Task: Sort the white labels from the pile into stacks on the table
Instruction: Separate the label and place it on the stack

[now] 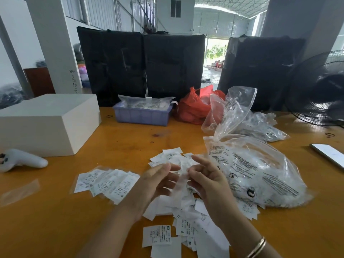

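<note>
I am seeing bright daylight coming in from the open doorway (216, 53) at the back, which is blowing out to near white. The orange bench (55, 220) is catching a soft sheen, and shadows under things are lying faint. The hands (186, 179) are smearing with motion blur, as is the label (181, 175) between them. The wide lens is bending the pillars (54, 43) and stretching the frame edges. The clear bag (260, 170) is throwing glare.
</note>
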Motion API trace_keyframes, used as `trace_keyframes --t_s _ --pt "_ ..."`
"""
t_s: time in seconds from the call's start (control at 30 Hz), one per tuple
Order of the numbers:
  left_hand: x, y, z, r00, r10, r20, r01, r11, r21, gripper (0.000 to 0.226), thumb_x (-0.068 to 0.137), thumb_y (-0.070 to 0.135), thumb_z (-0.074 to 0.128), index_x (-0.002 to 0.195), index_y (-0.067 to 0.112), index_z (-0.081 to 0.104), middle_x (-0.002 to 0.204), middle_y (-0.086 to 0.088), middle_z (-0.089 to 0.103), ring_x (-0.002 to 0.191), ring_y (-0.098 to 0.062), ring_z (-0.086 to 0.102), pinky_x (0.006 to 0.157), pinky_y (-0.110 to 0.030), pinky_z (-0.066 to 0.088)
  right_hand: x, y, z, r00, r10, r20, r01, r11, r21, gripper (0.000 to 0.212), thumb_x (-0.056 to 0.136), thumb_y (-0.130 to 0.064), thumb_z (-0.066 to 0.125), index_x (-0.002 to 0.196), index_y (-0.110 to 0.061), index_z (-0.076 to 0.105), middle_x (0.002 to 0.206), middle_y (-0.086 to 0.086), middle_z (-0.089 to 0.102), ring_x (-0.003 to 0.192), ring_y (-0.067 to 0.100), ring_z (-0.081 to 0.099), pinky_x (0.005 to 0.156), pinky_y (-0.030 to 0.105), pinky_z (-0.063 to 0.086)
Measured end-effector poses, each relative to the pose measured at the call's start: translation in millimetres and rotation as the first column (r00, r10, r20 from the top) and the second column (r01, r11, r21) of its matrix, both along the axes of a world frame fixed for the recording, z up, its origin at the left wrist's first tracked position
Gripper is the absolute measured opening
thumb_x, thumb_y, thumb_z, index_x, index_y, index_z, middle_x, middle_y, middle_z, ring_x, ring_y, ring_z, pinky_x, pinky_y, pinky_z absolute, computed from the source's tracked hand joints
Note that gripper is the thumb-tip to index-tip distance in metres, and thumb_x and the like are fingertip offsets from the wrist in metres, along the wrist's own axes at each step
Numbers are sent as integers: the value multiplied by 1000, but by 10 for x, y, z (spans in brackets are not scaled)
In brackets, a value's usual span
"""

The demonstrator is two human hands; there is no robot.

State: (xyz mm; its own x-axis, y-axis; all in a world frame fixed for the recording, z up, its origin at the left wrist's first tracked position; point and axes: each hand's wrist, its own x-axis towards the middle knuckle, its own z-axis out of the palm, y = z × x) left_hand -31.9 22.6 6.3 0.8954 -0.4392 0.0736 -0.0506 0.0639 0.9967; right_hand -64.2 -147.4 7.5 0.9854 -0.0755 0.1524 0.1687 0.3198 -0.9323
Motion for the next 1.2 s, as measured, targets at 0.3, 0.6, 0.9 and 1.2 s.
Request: trace_keyframes --t_s 0.3,0.6,0.9,1.2 --pt "-17 -63 -14 998 20 55 -26 992 124 33 75 26 73 107 22 64 81 0 74 74 -13 70 65 -17 51 35 -11 -46 1000 -5 -4 6 1000 30 31 71 -20 69 100 -30 73 91 1 69 90 19 66 82 31 50" --pt "31 -52 -54 925 299 236 -336 932 137 26 84 12 71 102 29 64 78 6 72 75 -7 69 64 -13 50 41 26 -39 988 1 -152 -37 972 -234 19 87 -23 66 101 -10 70 79 12 73 69 19 68 61 23 55" --pt "-3 -29 23 992 128 9 -127 978 164 40 73 48 64 102 22 72 84 6 74 79 -7 68 69 -20 50 41 19 -48 988 -12 -152 -38 946 -322 14 89 -15 65 79 -6 69 68 10 70 60 18 64 58 23 54" --pt "79 0 -43 936 318 -152 -322 947 3 3 78 15 74 78 18 72 68 3 69 60 -5 63 56 -18 49 81 2 -101 993 -118 -4 92 788 -608 14 94 -29 55 88 -23 67 77 -5 68 66 3 60 60 18 51"
